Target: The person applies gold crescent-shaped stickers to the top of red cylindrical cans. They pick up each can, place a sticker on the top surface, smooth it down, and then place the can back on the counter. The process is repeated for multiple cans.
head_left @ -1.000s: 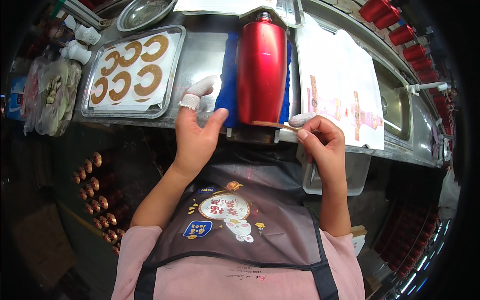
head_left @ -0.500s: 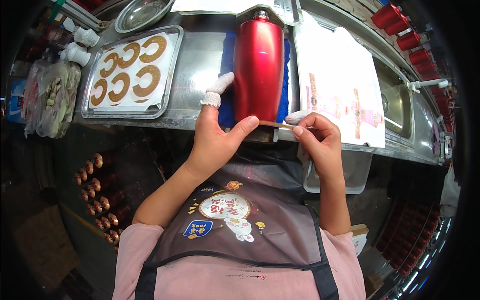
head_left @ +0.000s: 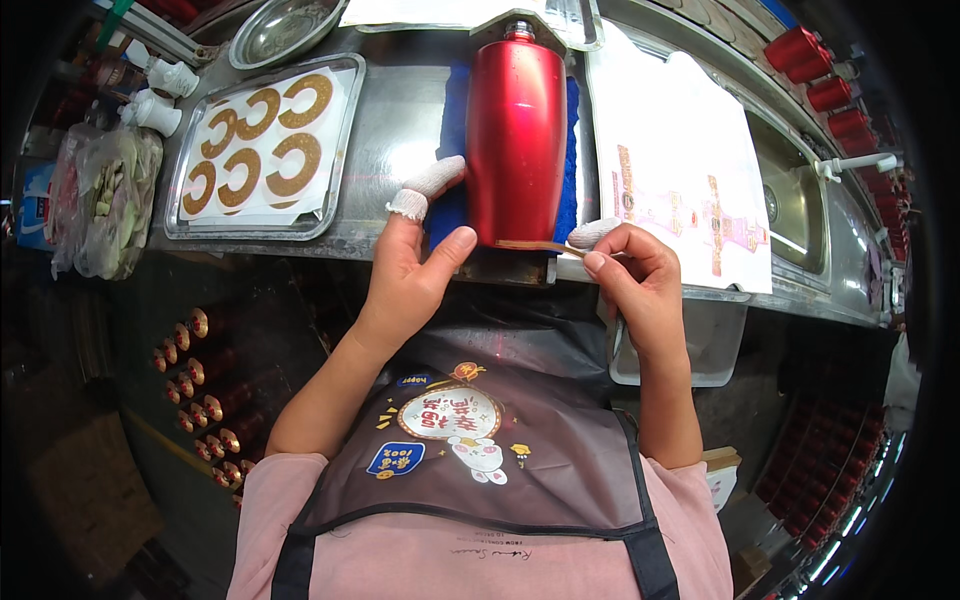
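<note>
1. The left hand (head_left: pixel 415 275), open, steadied the red metal bottle (head_left: pixel 515 130), which lay on a blue cloth (head_left: pixel 571 190).
2. The right hand (head_left: pixel 635 285) pinched a gold strip (head_left: pixel 530 245), partly laid along the bottle's near rim.
3. More gold ring pieces (head_left: pixel 262 140) waited in the steel tray (head_left: pixel 345 180), far left.

Workshop: steel bench (head_left: pixel 400 110), decal tray (head_left: pixel 200 215), thread spools (head_left: pixel 800 45).

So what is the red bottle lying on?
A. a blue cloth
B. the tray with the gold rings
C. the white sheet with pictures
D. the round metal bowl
A: the red bottle lies on its side on a blue cloth that shows along both its edges, with the left hand steadying it; the tray sits apart to the left.
</note>
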### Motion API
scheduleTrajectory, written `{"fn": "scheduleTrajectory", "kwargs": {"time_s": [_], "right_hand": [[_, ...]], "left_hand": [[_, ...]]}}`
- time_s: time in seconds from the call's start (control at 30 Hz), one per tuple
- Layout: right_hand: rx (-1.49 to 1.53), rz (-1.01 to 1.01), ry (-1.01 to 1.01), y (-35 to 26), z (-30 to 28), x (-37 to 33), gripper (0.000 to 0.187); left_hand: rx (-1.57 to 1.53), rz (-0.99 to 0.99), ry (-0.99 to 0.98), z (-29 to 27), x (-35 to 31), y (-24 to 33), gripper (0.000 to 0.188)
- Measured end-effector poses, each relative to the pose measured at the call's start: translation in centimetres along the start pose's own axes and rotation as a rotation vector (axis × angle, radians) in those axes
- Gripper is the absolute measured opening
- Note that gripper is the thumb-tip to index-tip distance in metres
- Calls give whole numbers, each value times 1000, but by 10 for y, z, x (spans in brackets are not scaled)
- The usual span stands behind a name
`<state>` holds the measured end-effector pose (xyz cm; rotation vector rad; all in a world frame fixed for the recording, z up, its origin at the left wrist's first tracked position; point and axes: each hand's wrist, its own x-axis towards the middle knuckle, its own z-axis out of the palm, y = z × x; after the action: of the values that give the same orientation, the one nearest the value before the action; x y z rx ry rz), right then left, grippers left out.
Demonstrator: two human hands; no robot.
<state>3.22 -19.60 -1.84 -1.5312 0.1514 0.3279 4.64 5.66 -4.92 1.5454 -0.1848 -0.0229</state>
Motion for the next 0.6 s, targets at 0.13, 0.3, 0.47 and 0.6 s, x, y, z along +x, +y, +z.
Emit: {"fn": "scheduleTrajectory", "kwargs": {"time_s": [0.13,0.3,0.47,0.6], "right_hand": [[9,-36,9,1,0,0,10],[-10,-22,12,2,-2,1,11],[-95,-75,50,6,0,5,14],[-140,-77,66,8,0,7,14]], "left_hand": [[119,33,20,4,1,0,64],[207,70,54,10,5,0,71],[273,83,68,13,6,-2,72],[205,60,57,13,7,-5,72]]}}
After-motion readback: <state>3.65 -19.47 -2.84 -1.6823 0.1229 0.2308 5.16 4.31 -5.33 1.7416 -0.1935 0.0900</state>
